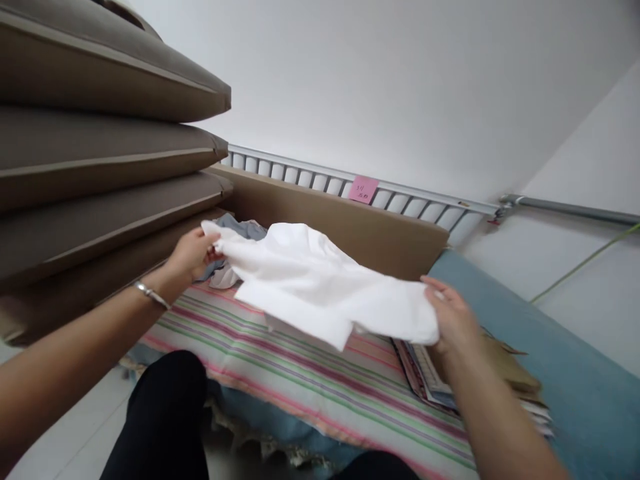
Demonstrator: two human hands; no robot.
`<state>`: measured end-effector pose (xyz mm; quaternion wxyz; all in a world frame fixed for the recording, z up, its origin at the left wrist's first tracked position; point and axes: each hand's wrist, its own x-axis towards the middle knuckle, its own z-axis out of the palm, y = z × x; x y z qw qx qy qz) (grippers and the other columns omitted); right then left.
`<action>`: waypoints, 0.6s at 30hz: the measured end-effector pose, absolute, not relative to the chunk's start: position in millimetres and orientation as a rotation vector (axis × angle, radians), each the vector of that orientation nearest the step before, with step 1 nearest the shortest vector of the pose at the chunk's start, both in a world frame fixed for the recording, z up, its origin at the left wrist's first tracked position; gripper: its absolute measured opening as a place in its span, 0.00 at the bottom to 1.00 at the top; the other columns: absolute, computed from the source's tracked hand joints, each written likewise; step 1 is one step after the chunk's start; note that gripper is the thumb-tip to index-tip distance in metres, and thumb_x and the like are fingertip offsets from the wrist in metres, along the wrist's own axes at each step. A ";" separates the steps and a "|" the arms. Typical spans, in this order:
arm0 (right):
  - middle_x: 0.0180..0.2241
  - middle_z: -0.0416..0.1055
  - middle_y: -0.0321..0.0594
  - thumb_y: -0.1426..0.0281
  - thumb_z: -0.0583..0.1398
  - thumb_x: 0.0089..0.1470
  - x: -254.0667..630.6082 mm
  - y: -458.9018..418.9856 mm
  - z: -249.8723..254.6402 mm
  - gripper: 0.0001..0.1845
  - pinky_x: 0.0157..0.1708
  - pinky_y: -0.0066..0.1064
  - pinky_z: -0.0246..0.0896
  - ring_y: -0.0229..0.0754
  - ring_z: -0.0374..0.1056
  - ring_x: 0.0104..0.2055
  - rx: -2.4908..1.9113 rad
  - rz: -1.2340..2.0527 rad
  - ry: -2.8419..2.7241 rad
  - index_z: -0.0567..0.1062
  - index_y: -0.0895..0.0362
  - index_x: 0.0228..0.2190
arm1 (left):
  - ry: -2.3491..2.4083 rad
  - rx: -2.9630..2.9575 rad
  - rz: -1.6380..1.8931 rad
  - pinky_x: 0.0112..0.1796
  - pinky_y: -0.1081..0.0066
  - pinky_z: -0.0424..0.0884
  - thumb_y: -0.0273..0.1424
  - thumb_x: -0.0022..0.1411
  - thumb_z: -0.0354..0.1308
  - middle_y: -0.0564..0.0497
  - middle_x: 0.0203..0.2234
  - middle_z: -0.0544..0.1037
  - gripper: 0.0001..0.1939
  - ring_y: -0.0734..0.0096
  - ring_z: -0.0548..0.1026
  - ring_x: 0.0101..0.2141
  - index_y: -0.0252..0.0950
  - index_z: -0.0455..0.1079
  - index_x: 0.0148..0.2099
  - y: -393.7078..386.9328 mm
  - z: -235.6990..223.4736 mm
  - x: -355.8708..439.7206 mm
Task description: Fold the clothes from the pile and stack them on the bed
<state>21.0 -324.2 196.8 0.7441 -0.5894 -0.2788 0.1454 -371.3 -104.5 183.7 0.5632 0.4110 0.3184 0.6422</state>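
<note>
I have the fingers of the left hand (pixel 193 255) pinched on one end of a white cloth (pixel 310 277) and those of the right hand (pixel 453 320) gripping the other, spreading it above the striped sheet (pixel 280 377). From here I see grey clothing (pixel 245 230) near the sheet's far left corner and a flat stack (pixel 515 370) at its right edge.

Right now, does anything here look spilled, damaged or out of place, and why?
Nothing looks spilled or damaged. Only the grey cloth near the left hand seems untidy: it lies bunched up, unlike the flat layered pile by the right hand.
</note>
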 end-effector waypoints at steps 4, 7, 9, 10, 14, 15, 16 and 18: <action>0.29 0.75 0.41 0.64 0.67 0.29 16.5 -326.8 60.4 0.34 0.27 0.30 0.66 0.41 0.70 0.27 -1.423 0.612 -0.381 0.72 0.60 0.43 | 1.079 0.777 1.244 0.23 0.73 0.71 0.20 0.51 0.60 0.53 0.21 0.72 0.07 0.76 0.69 0.19 0.31 0.66 0.33 -125.1 70.5 -376.2; 0.30 0.75 0.41 0.63 0.68 0.27 6.1 -353.4 -19.1 0.42 0.35 0.38 0.69 0.46 0.72 0.33 -1.478 0.698 -0.201 0.67 0.59 0.48 | 1.199 0.664 1.126 0.24 0.72 0.71 0.22 0.52 0.60 0.52 0.20 0.71 0.07 0.73 0.71 0.20 0.31 0.63 0.30 -153.6 9.4 -385.2; 0.32 0.74 0.42 0.59 0.68 0.28 1.2 -375.6 -52.1 0.43 0.41 0.41 0.68 0.48 0.72 0.37 -1.434 0.687 -0.161 0.65 0.59 0.48 | 1.235 0.631 1.125 0.25 0.73 0.71 0.21 0.52 0.59 0.52 0.22 0.71 0.07 0.73 0.72 0.22 0.32 0.63 0.31 -170.1 -13.7 -389.8; 0.33 0.74 0.44 0.58 0.68 0.28 0.3 -385.5 -62.6 0.41 0.43 0.41 0.67 0.48 0.72 0.40 -1.394 0.697 -0.163 0.66 0.59 0.46 | 1.241 0.618 1.130 0.26 0.73 0.72 0.21 0.53 0.59 0.52 0.24 0.72 0.07 0.74 0.73 0.23 0.33 0.63 0.32 -176.3 -20.6 -390.6; 0.37 0.73 0.50 0.55 0.68 0.32 2.8 -406.6 -74.8 0.34 0.49 0.42 0.65 0.51 0.71 0.45 -1.377 0.822 -0.157 0.69 0.60 0.39 | 1.269 0.563 1.110 0.29 0.73 0.72 0.19 0.54 0.56 0.52 0.25 0.72 0.08 0.74 0.73 0.26 0.34 0.63 0.34 -190.4 -34.0 -379.7; 0.37 0.74 0.50 0.54 0.68 0.33 2.1 -407.6 -73.7 0.33 0.49 0.42 0.65 0.51 0.71 0.45 -1.406 0.867 -0.136 0.69 0.60 0.39 | 1.284 0.544 1.101 0.28 0.73 0.71 0.19 0.54 0.56 0.53 0.24 0.71 0.07 0.74 0.73 0.25 0.34 0.62 0.33 -193.7 -37.1 -374.3; 0.37 0.74 0.49 0.53 0.68 0.34 -0.6 -407.7 -72.2 0.33 0.48 0.42 0.65 0.52 0.71 0.45 -1.430 0.919 -0.115 0.69 0.59 0.39 | 1.296 0.527 1.095 0.28 0.73 0.71 0.18 0.54 0.56 0.53 0.22 0.71 0.07 0.74 0.72 0.24 0.34 0.62 0.32 -197.9 -40.8 -368.3; 0.38 0.74 0.49 0.50 0.67 0.34 -13.8 -406.7 -69.5 0.35 0.46 0.41 0.67 0.53 0.71 0.45 -1.447 1.068 -0.096 0.69 0.59 0.40 | 1.295 0.498 1.081 0.27 0.73 0.71 0.18 0.54 0.55 0.53 0.20 0.70 0.06 0.74 0.71 0.22 0.33 0.63 0.30 -209.6 -49.4 -356.6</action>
